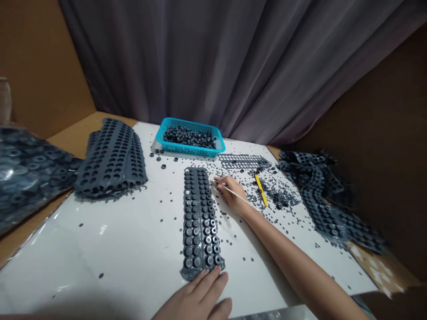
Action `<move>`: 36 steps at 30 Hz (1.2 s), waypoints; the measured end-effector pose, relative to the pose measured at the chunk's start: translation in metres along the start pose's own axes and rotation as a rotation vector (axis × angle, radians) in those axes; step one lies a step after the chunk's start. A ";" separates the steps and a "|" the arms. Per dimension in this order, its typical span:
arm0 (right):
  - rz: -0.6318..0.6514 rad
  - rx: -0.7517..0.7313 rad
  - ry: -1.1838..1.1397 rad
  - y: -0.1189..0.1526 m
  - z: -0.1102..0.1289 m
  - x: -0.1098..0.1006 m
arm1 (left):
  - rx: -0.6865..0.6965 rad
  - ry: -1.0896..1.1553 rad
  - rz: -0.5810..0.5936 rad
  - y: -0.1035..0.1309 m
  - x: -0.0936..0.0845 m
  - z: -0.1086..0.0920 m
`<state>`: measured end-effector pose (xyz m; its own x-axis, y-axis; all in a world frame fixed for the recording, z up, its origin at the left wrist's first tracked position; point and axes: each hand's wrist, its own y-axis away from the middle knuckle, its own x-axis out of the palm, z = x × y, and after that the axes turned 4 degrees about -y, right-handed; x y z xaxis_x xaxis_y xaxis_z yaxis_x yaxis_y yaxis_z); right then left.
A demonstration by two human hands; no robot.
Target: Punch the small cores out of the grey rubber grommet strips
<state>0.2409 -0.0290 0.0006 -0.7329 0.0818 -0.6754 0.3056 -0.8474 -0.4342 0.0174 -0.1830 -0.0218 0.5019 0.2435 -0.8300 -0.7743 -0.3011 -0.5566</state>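
Head view: left hand (199, 297), fingers extended, touches studded strip (199, 213), while right hand (234, 200) grips white stick (245, 201)

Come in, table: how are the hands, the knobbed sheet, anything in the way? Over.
Left hand on near end of knobbed sheet. Right hand beside it, gripping thin white stick. Loose dark discs scattered both sides; nothing visibly blocking.
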 end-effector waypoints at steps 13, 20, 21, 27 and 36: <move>0.079 -0.056 -0.028 -0.001 0.001 0.004 | -0.009 0.010 -0.021 -0.004 -0.002 0.000; 0.022 -0.016 0.125 -0.013 -0.013 0.006 | 0.012 0.009 0.025 -0.003 -0.005 0.003; -0.008 0.000 0.086 -0.013 -0.013 0.006 | 0.020 0.011 0.049 -0.003 -0.005 0.003; 0.008 -0.004 -0.106 -0.010 -0.002 0.006 | 0.039 0.011 0.103 0.000 -0.002 0.001; 0.041 -0.023 -0.112 -0.012 -0.002 0.005 | 0.014 -0.003 0.034 -0.005 -0.007 0.002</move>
<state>0.2344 -0.0172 0.0017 -0.7826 -0.0131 -0.6224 0.3498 -0.8363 -0.4222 0.0170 -0.1810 -0.0135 0.4743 0.2361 -0.8481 -0.7962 -0.2961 -0.5277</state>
